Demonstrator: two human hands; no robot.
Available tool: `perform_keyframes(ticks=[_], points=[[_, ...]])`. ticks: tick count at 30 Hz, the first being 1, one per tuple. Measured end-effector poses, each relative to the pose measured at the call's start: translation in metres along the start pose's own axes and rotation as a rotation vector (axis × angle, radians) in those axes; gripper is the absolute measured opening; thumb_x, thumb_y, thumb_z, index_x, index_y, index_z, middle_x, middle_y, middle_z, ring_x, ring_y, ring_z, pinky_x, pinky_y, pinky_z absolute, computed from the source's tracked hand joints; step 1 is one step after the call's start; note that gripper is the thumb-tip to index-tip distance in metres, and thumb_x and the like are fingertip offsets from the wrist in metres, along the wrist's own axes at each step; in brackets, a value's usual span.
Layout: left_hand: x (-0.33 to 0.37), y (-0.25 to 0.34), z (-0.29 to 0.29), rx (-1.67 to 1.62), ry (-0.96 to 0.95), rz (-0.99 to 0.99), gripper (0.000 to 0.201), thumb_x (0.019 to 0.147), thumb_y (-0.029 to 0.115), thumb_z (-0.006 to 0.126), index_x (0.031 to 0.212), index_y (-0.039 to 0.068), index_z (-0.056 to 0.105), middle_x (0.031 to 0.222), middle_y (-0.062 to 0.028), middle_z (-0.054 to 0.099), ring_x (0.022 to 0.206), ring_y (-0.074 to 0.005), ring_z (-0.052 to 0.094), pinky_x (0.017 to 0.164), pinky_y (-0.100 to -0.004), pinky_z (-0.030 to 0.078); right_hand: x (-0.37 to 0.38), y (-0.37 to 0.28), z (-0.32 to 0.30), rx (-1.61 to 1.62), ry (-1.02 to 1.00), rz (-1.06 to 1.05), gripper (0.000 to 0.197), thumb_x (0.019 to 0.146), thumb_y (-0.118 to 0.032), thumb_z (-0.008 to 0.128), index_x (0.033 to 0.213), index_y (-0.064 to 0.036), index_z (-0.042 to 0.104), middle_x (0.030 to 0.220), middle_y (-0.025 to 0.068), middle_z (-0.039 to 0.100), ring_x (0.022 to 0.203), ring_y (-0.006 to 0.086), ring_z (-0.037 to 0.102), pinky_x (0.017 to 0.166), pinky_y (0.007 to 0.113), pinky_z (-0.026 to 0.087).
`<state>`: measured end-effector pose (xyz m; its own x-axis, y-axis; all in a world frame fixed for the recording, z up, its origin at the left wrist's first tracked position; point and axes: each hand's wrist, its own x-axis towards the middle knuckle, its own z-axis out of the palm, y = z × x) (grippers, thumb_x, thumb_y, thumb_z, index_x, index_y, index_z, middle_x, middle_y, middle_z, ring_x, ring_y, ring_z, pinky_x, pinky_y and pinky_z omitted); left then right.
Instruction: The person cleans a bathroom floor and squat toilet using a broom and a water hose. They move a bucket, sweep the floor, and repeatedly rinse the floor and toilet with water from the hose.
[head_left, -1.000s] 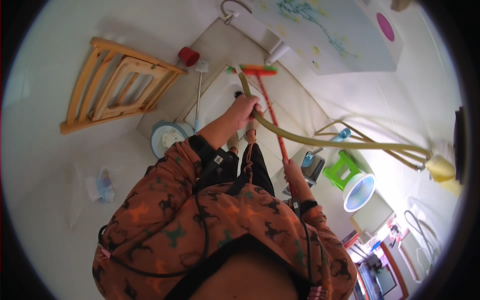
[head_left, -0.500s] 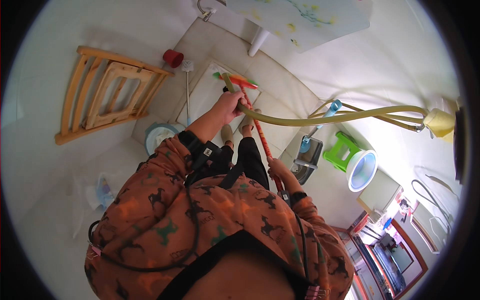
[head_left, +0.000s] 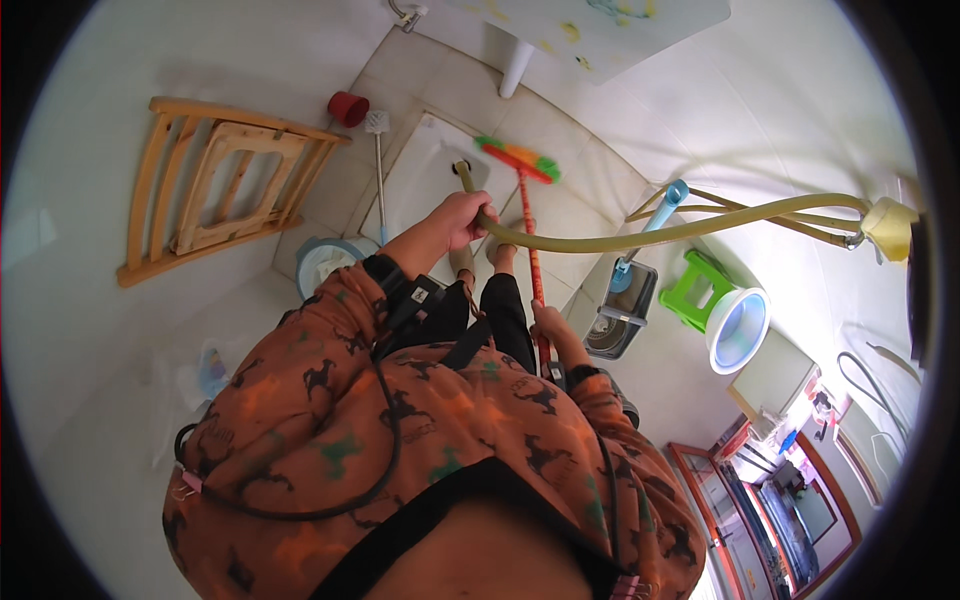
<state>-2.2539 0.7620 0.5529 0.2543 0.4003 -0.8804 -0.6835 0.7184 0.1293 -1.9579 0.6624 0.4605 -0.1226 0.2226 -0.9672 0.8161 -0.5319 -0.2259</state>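
Observation:
My left hand (head_left: pixel 467 218) is closed around a yellowish hose (head_left: pixel 640 242) close to its free end. That end points down over the dark drain hole of a white squat toilet (head_left: pixel 415 172) set in the floor. Lower and to the right, my right hand (head_left: pixel 548 322) grips the red patterned handle of a broom (head_left: pixel 529 225). The broom's head, with green and orange bristles, rests on the tiles just right of the squat toilet. From my left hand the hose runs right to a yellow fitting (head_left: pixel 888 230) on the wall.
A folded wooden frame (head_left: pixel 230 190) leans at the left wall, near a red bucket (head_left: pixel 348 108), a toilet brush (head_left: pixel 378 150) and a pale blue bin (head_left: pixel 315 265). To the right stand a grey mop bucket (head_left: pixel 625 310), a green stool (head_left: pixel 695 290) and a white basin (head_left: pixel 738 332).
The broom head has swung right, off the squat toilet and onto the tiles, and its handle is now more upright. My left hand still holds the hose in nearly the same place.

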Motion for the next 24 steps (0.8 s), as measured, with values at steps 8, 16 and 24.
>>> perform_keyframes(ticks=[8,16,24], points=[[-0.001,-0.001,-0.004,0.003,-0.007,0.002,0.015,0.078,0.014,0.045,0.064,0.009,0.047,0.058,-0.0005,0.048,0.056,-0.0125,0.049,0.042,-0.0238,0.034,-0.042,0.018,-0.053,-0.055,0.016,-0.065,0.015,0.076,-0.014,0.049,0.070,-0.0031,0.040,0.050,0.0112,0.046,0.040,0.0228,0.048,0.037,0.036,0.041],[0.013,0.004,0.000,0.043,-0.022,-0.017,0.013,0.078,0.013,0.045,0.066,0.010,0.046,0.057,0.0022,0.046,0.053,-0.0104,0.043,0.043,-0.0224,0.031,0.014,0.021,-0.029,-0.233,-0.060,-0.117,0.031,0.079,-0.030,0.047,0.071,0.0007,0.048,0.054,0.0116,0.053,0.041,0.0210,0.051,0.038,0.034,0.041],[-0.001,0.001,0.001,0.011,-0.043,0.040,0.011,0.077,0.014,0.046,0.068,0.008,0.047,0.059,-0.0014,0.049,0.060,-0.0143,0.050,0.042,-0.0234,0.034,-0.096,-0.003,0.017,0.355,-0.290,0.137,0.044,0.083,-0.045,0.037,0.070,-0.0041,0.045,0.053,0.0037,0.042,0.037,0.0174,0.040,0.036,0.031,0.038]])
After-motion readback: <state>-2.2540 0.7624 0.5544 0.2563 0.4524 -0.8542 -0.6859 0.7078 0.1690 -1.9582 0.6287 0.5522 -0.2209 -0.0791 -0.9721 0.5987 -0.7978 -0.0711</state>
